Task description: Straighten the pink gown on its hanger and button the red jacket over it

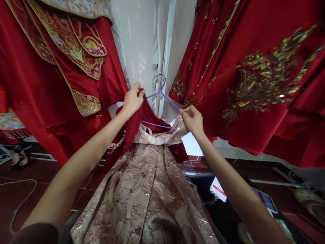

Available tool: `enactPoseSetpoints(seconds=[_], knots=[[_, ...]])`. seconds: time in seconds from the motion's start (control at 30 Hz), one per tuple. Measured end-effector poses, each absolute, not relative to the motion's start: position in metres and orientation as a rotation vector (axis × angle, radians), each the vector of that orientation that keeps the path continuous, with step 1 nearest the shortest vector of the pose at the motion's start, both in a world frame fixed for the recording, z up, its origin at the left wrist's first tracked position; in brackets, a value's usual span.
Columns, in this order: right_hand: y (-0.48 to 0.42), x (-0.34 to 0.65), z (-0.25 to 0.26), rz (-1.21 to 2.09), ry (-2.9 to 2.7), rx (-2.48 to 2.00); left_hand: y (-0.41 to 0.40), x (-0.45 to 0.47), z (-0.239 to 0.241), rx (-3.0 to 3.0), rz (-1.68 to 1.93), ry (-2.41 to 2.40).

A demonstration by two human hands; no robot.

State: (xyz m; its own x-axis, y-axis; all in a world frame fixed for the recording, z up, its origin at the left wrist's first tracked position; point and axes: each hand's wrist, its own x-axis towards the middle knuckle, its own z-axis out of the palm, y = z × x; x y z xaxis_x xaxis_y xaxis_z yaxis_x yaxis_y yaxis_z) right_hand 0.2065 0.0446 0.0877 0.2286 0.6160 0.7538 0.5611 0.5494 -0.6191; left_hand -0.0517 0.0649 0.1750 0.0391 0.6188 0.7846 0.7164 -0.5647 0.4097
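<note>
A purple wire hanger (169, 101) hangs by its hook from a pale upright in the middle. On it are a pale pink-gold brocade skirt (147, 176) and a dark red garment (133, 130). My left hand (133, 99) is closed at the hanger's left arm, with the red cloth's upper edge at its fingers. The hanger's left end is hidden behind that cloth. My right hand (192, 119) pinches the skirt's waistband (181, 127) near the hanger's right end. Below the waistband the skirt falls toward me in long folds.
Red embroidered gowns hang on the left (106, 64) and right (254, 112), close to both arms. White fabric (134, 40) hangs behind the hanger. A phone (264, 200) lies low on the right. A white cable (31, 181) runs over the red tiled floor, and shoes (19, 158) stand left.
</note>
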Motion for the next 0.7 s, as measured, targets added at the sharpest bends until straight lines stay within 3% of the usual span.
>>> enactPoseSetpoints(seconds=[0.13, 0.37, 0.57, 0.7], knots=[[0.042, 0.203, 0.088, 0.069, -1.457, -1.142, 0.054, -0.02, 0.16, -2.556, -1.5, -1.063], [0.075, 0.241, 0.128, 0.164, -1.673, -1.361, 0.082, -0.046, 0.168, -2.806, -1.251, -1.128], [0.103, 0.211, 0.145, 0.996, -2.155, -1.514, 0.106, -0.073, 0.164, -3.202, -0.783, -1.312], [0.103, 0.188, 0.128, 0.733, -2.006, -1.486, 0.113, -0.079, 0.157, -3.139, -0.859, -1.209]])
